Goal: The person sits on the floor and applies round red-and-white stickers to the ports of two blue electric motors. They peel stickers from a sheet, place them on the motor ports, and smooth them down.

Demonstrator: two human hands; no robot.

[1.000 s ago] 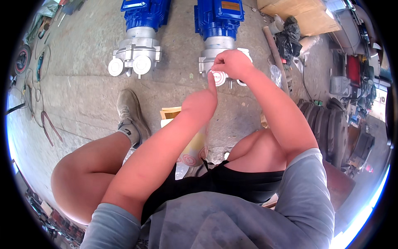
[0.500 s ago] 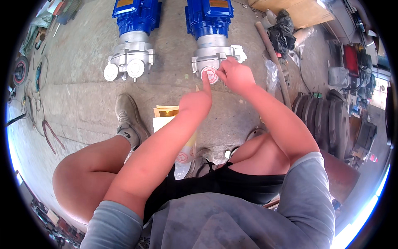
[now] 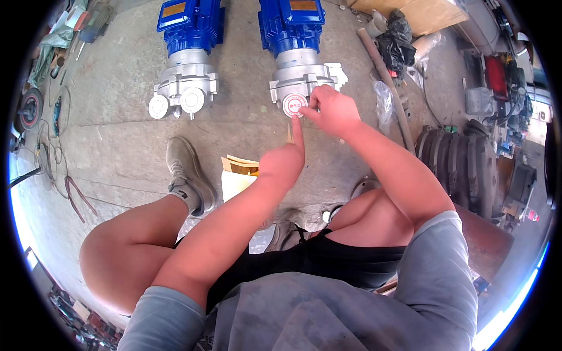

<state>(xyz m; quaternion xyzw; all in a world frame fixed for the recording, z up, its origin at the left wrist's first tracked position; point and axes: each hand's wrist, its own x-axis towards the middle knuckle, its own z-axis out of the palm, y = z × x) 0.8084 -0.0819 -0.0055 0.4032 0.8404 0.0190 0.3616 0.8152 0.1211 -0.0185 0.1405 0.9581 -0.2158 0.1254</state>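
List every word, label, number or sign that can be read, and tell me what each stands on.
Round white label with red characters, on the right silver housing: wording not copied here.
Gold-coloured plate on the right blue motor: too small to read.
Matching plate on the left blue motor: also too small.
White discs on the left silver housing: any print too faint.

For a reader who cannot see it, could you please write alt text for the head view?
A person's left hand and right hand are both at a round white label marked red, on the silver end of a blue motor unit. A similar unit lies to its left on the grey floor.
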